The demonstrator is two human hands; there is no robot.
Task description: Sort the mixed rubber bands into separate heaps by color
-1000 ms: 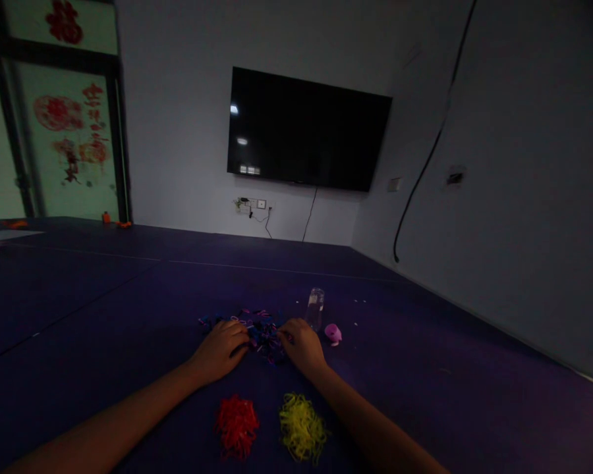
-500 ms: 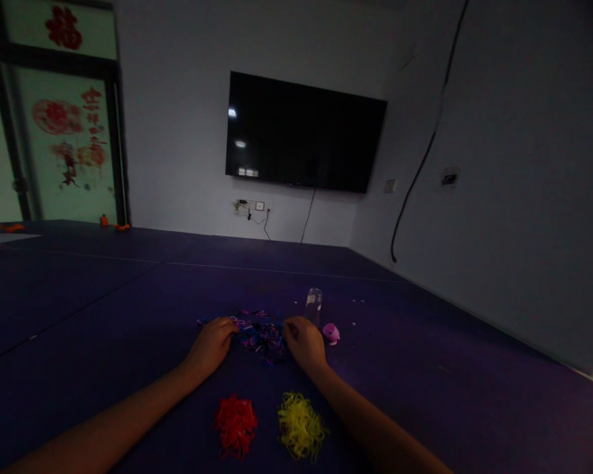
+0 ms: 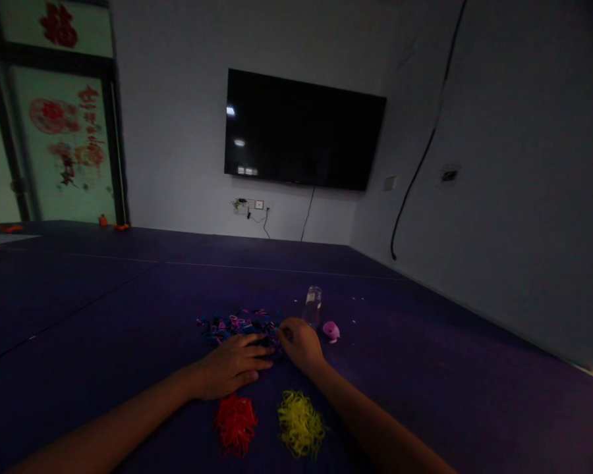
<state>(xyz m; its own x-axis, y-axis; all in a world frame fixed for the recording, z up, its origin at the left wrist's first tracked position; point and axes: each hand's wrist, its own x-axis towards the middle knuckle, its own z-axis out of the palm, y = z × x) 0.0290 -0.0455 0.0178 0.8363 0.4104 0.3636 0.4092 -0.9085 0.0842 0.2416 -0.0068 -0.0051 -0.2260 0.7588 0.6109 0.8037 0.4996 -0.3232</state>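
- Head view: left hand (image 3: 231,365) is lying palm down with its fingers spread, gripping nothing visible; fingertips are covering the near edge of the mixed dark pile (image 3: 225,326).
- Right hand (image 3: 301,343) is sitting at the right end of that pile, thumb and fingers bunched together; can't tell if it's pinching a strand.
- Mixed pile is spreading across the bench (image 3: 425,368) beyond the left hand, showing blue, purple and pink loops; part of it is hiding under the fingers.
- Red pile (image 3: 236,424) is lying just on the near side of the left hand.
- Yellow pile (image 3: 300,424) is lying to the right of the red one, apart from it, between the forearms.
- Clear container (image 3: 313,306) is standing just past the right hand, its lower part partly hidden.
- Small pink-purple piece (image 3: 331,331) is resting right of the right hand, near the container.
- White flecks (image 3: 354,322) are dotting the bench farther right.
- Dark TV screen (image 3: 304,131) is hanging on the far wall; a red-decorated door (image 3: 69,145) is standing far left.
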